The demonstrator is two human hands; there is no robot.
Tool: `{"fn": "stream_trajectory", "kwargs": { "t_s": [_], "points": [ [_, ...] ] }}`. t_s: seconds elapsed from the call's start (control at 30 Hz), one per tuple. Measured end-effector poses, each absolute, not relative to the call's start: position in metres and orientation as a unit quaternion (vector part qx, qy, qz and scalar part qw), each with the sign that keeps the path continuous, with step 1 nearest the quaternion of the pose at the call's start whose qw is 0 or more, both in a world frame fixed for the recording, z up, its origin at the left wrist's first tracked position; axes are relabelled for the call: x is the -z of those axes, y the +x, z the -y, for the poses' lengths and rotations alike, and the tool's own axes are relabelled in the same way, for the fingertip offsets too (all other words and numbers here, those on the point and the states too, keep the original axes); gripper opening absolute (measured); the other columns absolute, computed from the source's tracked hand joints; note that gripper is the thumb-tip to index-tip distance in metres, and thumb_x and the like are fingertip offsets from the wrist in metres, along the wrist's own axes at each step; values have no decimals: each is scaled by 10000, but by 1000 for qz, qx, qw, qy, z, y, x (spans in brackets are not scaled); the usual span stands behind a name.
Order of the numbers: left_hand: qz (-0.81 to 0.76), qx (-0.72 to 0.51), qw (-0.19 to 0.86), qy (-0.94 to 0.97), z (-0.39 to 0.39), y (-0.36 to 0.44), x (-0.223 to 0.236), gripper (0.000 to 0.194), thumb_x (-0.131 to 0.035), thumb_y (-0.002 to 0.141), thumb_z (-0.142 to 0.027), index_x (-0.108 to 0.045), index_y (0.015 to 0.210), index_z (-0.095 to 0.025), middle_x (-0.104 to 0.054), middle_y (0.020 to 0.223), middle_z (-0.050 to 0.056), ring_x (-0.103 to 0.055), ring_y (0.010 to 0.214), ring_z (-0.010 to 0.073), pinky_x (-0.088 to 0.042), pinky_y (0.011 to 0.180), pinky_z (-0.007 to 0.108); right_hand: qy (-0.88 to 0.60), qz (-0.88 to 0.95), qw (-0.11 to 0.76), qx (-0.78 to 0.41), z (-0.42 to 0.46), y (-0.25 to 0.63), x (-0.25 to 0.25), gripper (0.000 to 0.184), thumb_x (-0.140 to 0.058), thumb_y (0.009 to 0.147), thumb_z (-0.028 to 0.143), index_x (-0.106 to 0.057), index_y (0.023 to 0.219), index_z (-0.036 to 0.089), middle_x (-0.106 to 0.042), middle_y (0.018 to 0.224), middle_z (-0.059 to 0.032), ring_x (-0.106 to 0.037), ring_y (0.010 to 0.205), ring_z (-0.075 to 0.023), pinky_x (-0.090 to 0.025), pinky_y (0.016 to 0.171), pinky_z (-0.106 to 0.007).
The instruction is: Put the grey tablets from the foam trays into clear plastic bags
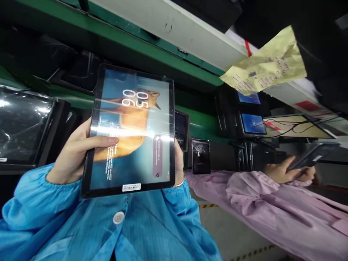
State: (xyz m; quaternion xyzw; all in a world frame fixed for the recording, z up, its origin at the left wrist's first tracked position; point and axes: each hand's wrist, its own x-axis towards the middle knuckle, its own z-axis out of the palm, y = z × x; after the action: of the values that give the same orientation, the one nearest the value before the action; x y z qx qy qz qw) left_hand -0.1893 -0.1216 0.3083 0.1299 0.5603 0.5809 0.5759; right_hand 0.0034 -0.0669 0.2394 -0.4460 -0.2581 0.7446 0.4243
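Note:
I hold a tablet [130,134] upright in front of me with both hands. Its lit screen shows a clock reading and an orange animal on a blue ground, and a white barcode sticker sits near its lower edge. My left hand [77,150] grips the left edge, thumb laid across the glass. My right hand [178,163] is mostly hidden behind the right edge, with only its side showing. Both arms wear blue sleeves.
A green-framed rack [152,47] runs overhead and behind, with dark screens standing in it. A wrapped panel [21,123] is at the left. At the right, a co-worker in a pink sleeve [244,192] holds another tablet [310,156]. A yellow paper [268,65] hangs above.

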Motion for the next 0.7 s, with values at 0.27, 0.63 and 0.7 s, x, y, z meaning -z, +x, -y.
{"fn": "stream_trajectory", "kwargs": {
  "t_s": [0.27, 0.63, 0.7],
  "points": [
    [-562, -563, 585, 162, 127, -185, -320, 666, -881, 611, -65, -741, 1250, -188, -837, 1079, 3, -808, 983, 257, -681, 744, 219, -429, 349, 421, -719, 68, 10, -248, 576, -552, 982, 714, -703, 1328, 278, -814, 1280, -14, -698, 1363, -259, -581, 1183, -480],
    [-575, -555, 583, 145, 126, -186, -317, 705, -905, 579, -76, -751, 1258, -190, -843, 1042, 9, -813, 951, 268, -700, 743, 267, -431, 412, 433, -676, 67, 11, -245, 559, -515, 1020, 678, -693, 1366, 277, -769, 1384, -5, -613, 1468, -252, -555, 1225, -479],
    [-580, -557, 578, 141, 127, -187, -317, 699, -901, 566, -64, -751, 1239, -179, -843, 1040, 16, -812, 961, 278, -706, 755, 288, -430, 419, 439, -669, 67, 11, -244, 543, -525, 1015, 676, -707, 1335, 277, -776, 1369, -6, -607, 1475, -257, -545, 1236, -485]
  ]
}}
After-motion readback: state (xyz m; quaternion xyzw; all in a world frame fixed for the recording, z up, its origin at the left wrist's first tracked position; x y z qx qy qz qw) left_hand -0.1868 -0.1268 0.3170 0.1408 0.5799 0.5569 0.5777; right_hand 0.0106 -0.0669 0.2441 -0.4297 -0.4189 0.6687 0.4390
